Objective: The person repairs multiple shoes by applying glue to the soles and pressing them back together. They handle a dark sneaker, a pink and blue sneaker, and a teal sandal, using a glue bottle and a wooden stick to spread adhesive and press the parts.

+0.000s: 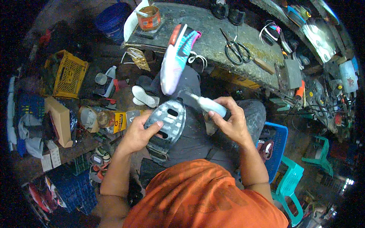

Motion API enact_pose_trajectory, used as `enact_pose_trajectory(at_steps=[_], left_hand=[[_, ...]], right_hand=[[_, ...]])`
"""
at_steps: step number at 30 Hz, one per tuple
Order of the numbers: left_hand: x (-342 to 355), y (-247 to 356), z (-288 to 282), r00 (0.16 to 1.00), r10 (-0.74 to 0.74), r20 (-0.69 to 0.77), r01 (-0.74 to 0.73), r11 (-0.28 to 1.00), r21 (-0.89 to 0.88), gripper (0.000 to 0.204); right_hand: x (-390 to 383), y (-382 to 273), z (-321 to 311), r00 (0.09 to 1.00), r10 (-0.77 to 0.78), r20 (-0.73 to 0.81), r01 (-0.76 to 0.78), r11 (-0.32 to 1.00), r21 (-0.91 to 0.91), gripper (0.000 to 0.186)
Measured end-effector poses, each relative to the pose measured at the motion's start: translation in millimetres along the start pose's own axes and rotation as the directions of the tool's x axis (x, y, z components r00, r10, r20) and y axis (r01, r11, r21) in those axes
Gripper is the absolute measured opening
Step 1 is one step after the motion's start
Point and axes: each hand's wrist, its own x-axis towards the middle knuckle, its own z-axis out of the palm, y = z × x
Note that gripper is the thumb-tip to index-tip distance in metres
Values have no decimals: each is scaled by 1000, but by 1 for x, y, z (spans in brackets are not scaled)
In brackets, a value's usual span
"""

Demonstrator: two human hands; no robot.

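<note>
- Now, L hand [138,133] grips dark slotted plate [173,127] w/ white smears, ctr of frame, thumb on top.
- R hand [232,122] closed round white bottle [210,105], just R of ctr, nozzle pointing up-L nr plate's top.
- Blue/pink shoe [178,57], upper ctr.
- Scissors [227,39] on surface [205,22], upper R; orange can [149,19], upper L.

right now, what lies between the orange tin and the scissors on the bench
A multicoloured shoe is between the tin and scissors, in the head view.
</note>
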Motion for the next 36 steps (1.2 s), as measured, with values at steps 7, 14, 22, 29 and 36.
enact_pose_trajectory(at_steps=[7, 14, 22, 29, 36], left_hand=[[86, -19, -31, 957, 287, 36, -257, 902, -346, 32], [108, -30, -4, 923, 286, -259, -310, 949, -54, 32], [81, -11, -29, 986, -40, -159, -80, 726, -683, 31], [52, -4, -30, 996, 84, -11, -52, 511, -858, 51], [40, -11, -41, 992, 90, 84, 43, 388, -920, 64]], right_hand=[[16, 6, 14, 984, 112, -142, -27, 867, 498, 33], [6, 25, 5, 962, 164, -217, -28, 852, 522, 32], [91, 82, -52, 786, 175, -593, 131, 890, 436, 39], [205, 142, -115, 822, -20, -568, -166, 947, -273, 52], [176, 91, -114, 792, -144, -593, -48, 954, -295, 94]])
